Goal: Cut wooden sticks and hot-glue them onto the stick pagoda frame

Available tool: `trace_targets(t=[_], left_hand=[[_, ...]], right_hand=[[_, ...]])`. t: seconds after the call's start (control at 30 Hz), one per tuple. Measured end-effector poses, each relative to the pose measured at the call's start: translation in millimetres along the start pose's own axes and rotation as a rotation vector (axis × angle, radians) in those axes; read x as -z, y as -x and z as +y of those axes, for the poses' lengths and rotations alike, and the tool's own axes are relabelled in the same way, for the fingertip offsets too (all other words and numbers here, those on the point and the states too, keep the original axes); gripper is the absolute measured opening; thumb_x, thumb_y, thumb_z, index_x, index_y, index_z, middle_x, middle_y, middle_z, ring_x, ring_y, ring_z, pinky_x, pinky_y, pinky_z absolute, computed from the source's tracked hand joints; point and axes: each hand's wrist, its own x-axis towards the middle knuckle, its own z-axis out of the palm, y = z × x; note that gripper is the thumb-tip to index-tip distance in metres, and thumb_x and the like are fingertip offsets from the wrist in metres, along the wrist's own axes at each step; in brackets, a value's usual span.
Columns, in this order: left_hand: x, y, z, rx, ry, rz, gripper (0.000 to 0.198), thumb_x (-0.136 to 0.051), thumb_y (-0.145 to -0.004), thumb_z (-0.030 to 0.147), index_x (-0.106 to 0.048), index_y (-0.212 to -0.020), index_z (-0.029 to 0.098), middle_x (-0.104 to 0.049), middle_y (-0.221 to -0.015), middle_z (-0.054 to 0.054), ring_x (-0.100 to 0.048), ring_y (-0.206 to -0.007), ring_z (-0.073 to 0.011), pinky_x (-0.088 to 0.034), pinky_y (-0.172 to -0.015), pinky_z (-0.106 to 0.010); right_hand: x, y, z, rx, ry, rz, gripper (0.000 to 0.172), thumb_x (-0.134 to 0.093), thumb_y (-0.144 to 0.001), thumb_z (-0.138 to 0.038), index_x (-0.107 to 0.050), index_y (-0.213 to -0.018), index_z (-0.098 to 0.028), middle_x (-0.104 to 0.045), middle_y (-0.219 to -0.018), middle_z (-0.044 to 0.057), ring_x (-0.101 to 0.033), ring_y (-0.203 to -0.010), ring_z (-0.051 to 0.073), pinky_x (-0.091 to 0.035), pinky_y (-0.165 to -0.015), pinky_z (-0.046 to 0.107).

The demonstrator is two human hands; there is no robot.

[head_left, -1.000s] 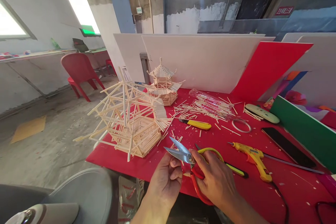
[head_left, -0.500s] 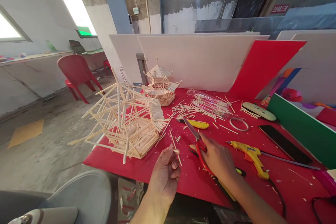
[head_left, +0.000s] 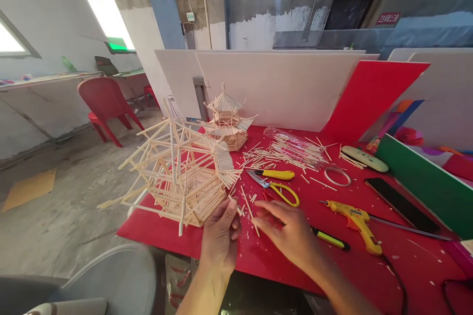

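Note:
My left hand is closed, with thumb and fingers pinching a short wooden stick beside the larger stick frame. My right hand is empty, thumb and fingers apart, close to a thin stick on the table. Beyond it lie scissors with a yellow handle, against a yellow utility knife. To the left stands an unfinished wooden-stick pavilion with an open roof frame. Behind it is a smaller tiered stick pavilion.
On the red table lie loose sticks by a clear wrapper, a tape ring, a yellow glue gun, a phone and a yellow-black tool. A green board leans at right; a grey stool stands at front left.
My right hand has let go of the scissors, which now lie on the table, and its fingers have spread. My left hand has shifted slightly left, towards the larger pavilion.

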Motion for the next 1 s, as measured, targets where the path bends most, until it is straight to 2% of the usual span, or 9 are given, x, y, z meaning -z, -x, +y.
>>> trace_targets(t=[0.1, 0.23, 0.37, 0.6, 0.87, 1.0], left_hand=[[-0.5, -7.2, 4.2, -0.035, 0.002, 0.008, 0.044, -0.095, -0.044, 0.029, -0.068, -0.075, 0.014, -0.054, -0.052, 0.006, -0.04, -0.042, -0.0029, -0.025, -0.034, -0.012], [3.3, -15.7, 11.1, -0.083, -0.004, -0.032, 0.038, -0.092, -0.051, 0.032, -0.065, -0.071, 0.015, -0.051, -0.048, 0.007, -0.039, -0.042, -0.0038, -0.025, -0.035, -0.013], [5.9, -22.6, 12.8, -0.083, 0.001, -0.077, 0.036, -0.088, -0.059, 0.037, -0.064, -0.072, 0.014, -0.051, -0.05, 0.006, -0.038, -0.042, -0.0038, -0.024, -0.036, -0.014], [-0.8, -28.4, 10.7, -0.153, 0.009, 0.021, 0.033, -0.086, -0.061, 0.035, -0.063, -0.073, 0.015, -0.047, -0.047, 0.008, -0.036, -0.04, -0.0032, -0.022, -0.035, -0.014], [-15.2, -25.6, 13.6, -0.204, 0.067, 0.123, 0.036, -0.088, -0.057, 0.033, -0.065, -0.079, 0.016, -0.056, -0.054, 0.007, -0.048, -0.043, -0.005, -0.027, -0.036, -0.015], [-15.3, -27.2, 12.9, -0.22, 0.047, 0.139, 0.035, -0.087, -0.058, 0.032, -0.064, -0.078, 0.016, -0.055, -0.052, 0.007, -0.049, -0.042, -0.0058, -0.029, -0.036, -0.015]], right_hand=[[-16.6, -10.1, -30.2, 0.037, -0.206, 0.109, 0.018, -0.061, -0.091, -0.035, -0.069, -0.102, -0.023, -0.073, -0.087, 0.002, -0.066, -0.076, 0.015, -0.052, -0.07, 0.025], [-35.3, -28.6, -45.6, 0.047, -0.255, 0.175, 0.013, -0.058, -0.093, -0.029, -0.068, -0.089, -0.022, -0.072, -0.081, 0.001, -0.065, -0.074, 0.014, -0.048, -0.067, 0.023], [-45.5, -36.6, -47.0, -0.025, -0.296, 0.238, 0.016, -0.056, -0.094, -0.032, -0.067, -0.089, -0.021, -0.072, -0.08, 0.001, -0.066, -0.072, 0.014, -0.048, -0.063, 0.022], [-63.2, -41.2, -44.6, -0.104, -0.364, 0.274, 0.021, -0.055, -0.094, -0.038, -0.068, -0.091, -0.021, -0.072, -0.079, 0.003, -0.067, -0.069, 0.015, -0.049, -0.056, 0.022], [-67.9, -42.7, -46.0, 0.003, -0.184, 0.342, 0.018, -0.055, -0.094, -0.033, -0.066, -0.089, -0.02, -0.071, -0.079, 0.004, -0.065, -0.073, 0.016, -0.049, -0.064, 0.025], [-62.9, -42.3, -46.4, 0.043, -0.195, 0.359, 0.015, -0.055, -0.094, -0.031, -0.065, -0.09, -0.021, -0.071, -0.079, 0.003, -0.065, -0.071, 0.015, -0.05, -0.065, 0.025]])
